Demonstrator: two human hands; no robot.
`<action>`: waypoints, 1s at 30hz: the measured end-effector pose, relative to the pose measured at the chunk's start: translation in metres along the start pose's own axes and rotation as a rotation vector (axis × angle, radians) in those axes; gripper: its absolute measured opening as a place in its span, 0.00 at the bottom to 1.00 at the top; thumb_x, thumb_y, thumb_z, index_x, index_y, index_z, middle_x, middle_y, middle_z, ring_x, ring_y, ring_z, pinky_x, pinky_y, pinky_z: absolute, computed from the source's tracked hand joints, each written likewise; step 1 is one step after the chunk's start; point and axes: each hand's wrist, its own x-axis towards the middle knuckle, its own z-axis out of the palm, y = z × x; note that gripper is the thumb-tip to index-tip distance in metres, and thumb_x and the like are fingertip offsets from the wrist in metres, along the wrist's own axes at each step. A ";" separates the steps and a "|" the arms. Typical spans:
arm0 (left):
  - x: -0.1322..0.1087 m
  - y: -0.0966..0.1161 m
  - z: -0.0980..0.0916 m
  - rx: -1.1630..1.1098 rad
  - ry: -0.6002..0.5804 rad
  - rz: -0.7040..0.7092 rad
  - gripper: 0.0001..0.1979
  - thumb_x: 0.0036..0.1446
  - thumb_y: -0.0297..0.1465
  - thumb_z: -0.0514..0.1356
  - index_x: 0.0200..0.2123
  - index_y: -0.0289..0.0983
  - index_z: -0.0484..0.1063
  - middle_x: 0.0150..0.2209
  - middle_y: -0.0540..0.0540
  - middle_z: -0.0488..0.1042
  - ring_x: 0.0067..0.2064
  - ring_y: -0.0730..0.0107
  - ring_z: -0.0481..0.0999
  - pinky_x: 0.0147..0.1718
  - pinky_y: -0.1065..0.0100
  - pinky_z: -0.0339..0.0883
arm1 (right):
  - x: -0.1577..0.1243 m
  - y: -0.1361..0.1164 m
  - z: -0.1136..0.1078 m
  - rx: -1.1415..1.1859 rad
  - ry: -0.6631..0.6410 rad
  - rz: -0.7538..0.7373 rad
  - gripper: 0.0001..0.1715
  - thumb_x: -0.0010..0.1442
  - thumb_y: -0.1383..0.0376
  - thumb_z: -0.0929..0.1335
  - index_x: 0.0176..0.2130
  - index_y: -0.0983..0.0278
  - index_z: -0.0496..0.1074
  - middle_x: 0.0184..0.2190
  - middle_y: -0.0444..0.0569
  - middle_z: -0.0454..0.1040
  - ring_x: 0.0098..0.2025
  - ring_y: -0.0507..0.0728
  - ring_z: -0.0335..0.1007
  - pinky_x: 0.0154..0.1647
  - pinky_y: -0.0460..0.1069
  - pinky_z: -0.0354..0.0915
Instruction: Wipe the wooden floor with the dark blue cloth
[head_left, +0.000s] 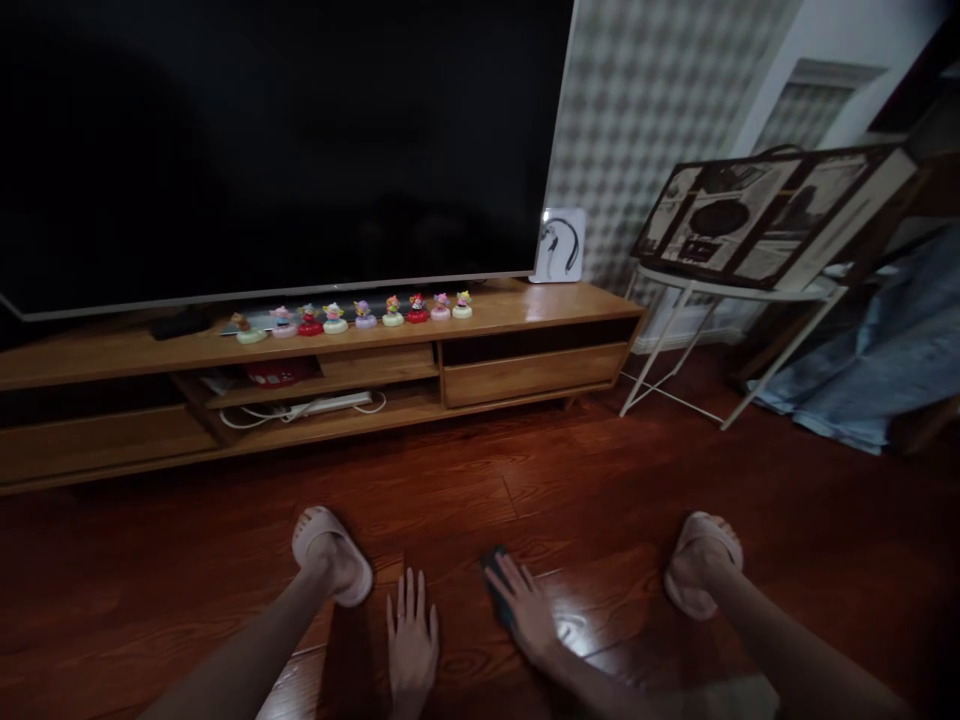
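Observation:
My left hand (pixel 412 640) lies palm down near the reddish wooden floor (pixel 450 500), its fingers stretched forward and slightly apart. Nothing shows in it. To its right, my right hand (pixel 525 610) rests on top of a dark, flat, elongated object (pixel 495 588). The fingers are extended over it, and part of the object sticks out at their left side. What the object is, I cannot make out. Both hands are between my two feet in pale slippers.
A wooden TV cabinet (pixel 525 310) carries several small colourful figurines (pixel 363 316) before a large dark TV (pixel 300 140). A power strip (pixel 330 404) lies on its lower shelf. At right, a white-framed side table (pixel 742 288) holds a patterned case (pixel 750 215), beside hanging blue fabric (pixel 885 350).

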 end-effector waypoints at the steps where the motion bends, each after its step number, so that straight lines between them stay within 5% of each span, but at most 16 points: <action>1: 0.000 0.000 0.000 0.004 -0.013 -0.008 0.20 0.51 0.34 0.58 0.49 0.49 0.75 0.62 0.46 0.72 0.71 0.37 0.53 0.59 0.27 0.55 | 0.008 0.019 -0.010 -0.008 0.077 0.122 0.44 0.61 0.71 0.59 0.72 0.48 0.50 0.74 0.39 0.46 0.74 0.56 0.44 0.72 0.60 0.51; 3: 0.002 -0.002 -0.001 0.009 -0.036 -0.018 0.19 0.51 0.34 0.58 0.48 0.48 0.75 0.61 0.45 0.72 0.71 0.36 0.54 0.58 0.26 0.57 | 0.020 0.050 -0.026 -0.025 0.215 0.323 0.43 0.63 0.70 0.57 0.72 0.49 0.47 0.74 0.38 0.43 0.74 0.56 0.42 0.72 0.61 0.52; 6: 0.003 -0.004 -0.001 -0.004 -0.079 -0.012 0.18 0.55 0.35 0.57 0.49 0.48 0.76 0.61 0.47 0.72 0.70 0.37 0.56 0.58 0.29 0.59 | 0.021 0.066 -0.028 -0.071 0.298 0.400 0.43 0.63 0.71 0.57 0.73 0.53 0.45 0.75 0.41 0.42 0.75 0.59 0.37 0.73 0.63 0.49; 14: -0.042 0.012 -0.002 -0.082 -0.167 0.120 0.20 0.63 0.42 0.60 0.55 0.42 0.71 0.58 0.42 0.72 0.55 0.59 0.73 0.53 0.51 0.72 | -0.018 -0.024 0.064 -0.220 0.282 0.103 0.48 0.60 0.77 0.56 0.73 0.53 0.40 0.74 0.39 0.42 0.75 0.57 0.34 0.74 0.61 0.45; 18: -0.073 0.004 -0.011 -0.086 -0.168 0.151 0.19 0.63 0.42 0.60 0.55 0.42 0.71 0.57 0.42 0.72 0.53 0.62 0.74 0.51 0.54 0.74 | 0.004 -0.042 0.062 -0.146 0.174 0.089 0.47 0.60 0.74 0.59 0.73 0.56 0.43 0.74 0.40 0.40 0.76 0.58 0.32 0.75 0.61 0.40; 21: -0.071 -0.012 -0.023 -0.095 -0.126 0.125 0.26 0.60 0.44 0.61 0.60 0.43 0.68 0.63 0.41 0.68 0.62 0.52 0.69 0.58 0.44 0.68 | 0.039 -0.037 0.040 -0.099 0.129 0.159 0.43 0.62 0.71 0.59 0.73 0.59 0.48 0.74 0.41 0.40 0.76 0.57 0.30 0.76 0.61 0.37; 24: -0.053 -0.032 -0.035 -0.115 -0.083 0.093 0.39 0.52 0.46 0.61 0.67 0.49 0.60 0.71 0.46 0.59 0.74 0.40 0.47 0.65 0.31 0.52 | 0.060 -0.036 0.028 -0.081 0.128 0.210 0.41 0.62 0.69 0.59 0.72 0.61 0.50 0.74 0.44 0.42 0.75 0.58 0.32 0.75 0.61 0.38; 27: -0.036 -0.044 -0.042 -0.128 -0.063 0.071 0.48 0.45 0.46 0.60 0.71 0.48 0.53 0.74 0.49 0.51 0.75 0.42 0.36 0.68 0.30 0.40 | 0.050 -0.042 0.036 -0.087 0.147 0.181 0.44 0.57 0.69 0.60 0.71 0.60 0.54 0.73 0.46 0.47 0.74 0.62 0.40 0.73 0.65 0.45; 30: -0.027 -0.044 -0.040 -0.131 -0.068 0.076 0.48 0.43 0.48 0.59 0.70 0.52 0.53 0.74 0.53 0.50 0.75 0.44 0.34 0.68 0.31 0.38 | 0.019 -0.047 0.054 -0.084 0.194 0.065 0.44 0.51 0.66 0.65 0.67 0.48 0.64 0.72 0.41 0.50 0.71 0.69 0.51 0.64 0.69 0.62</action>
